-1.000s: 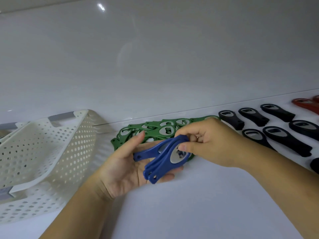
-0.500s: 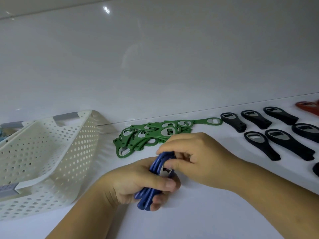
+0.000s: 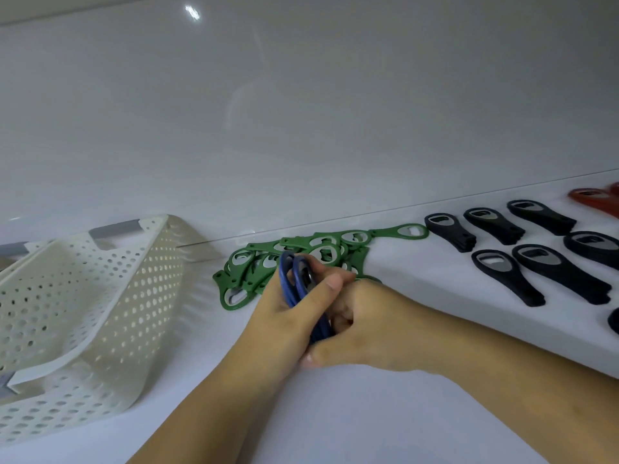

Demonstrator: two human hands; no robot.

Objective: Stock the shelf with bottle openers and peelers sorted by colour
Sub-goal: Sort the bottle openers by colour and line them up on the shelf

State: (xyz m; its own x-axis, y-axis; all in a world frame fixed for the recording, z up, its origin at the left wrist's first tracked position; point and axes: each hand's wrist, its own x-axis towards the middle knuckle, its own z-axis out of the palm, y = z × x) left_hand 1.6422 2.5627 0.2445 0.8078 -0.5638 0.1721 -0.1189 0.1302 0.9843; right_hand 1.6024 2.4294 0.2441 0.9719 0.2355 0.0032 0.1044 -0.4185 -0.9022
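blue bottle openers [image 3: 288,279] sit bunched on edge in your left hand [image 3: 278,316], thumb curled over them; your right hand [image 3: 368,326] grips their lower end, just before the green pile [image 3: 351,238]. you look to be squaring the stack; next, lay it on bare shelf [image 3: 335,413] beside green.

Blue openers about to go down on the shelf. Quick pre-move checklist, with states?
1. Blue openers secured: ok. The left hand grips the bundle and the right hand holds its lower end.
2. Bundle is a single colour: ok, only blue shows.
3. Bundle count: cannot tell, the hands cover most of it.
4. Room on the shelf for a blue group: ok, bare surface shows in front of the green openers.
5. Green openers tidy: not ok, they are heaped and overlapping, unlike the black openers laid in rows.
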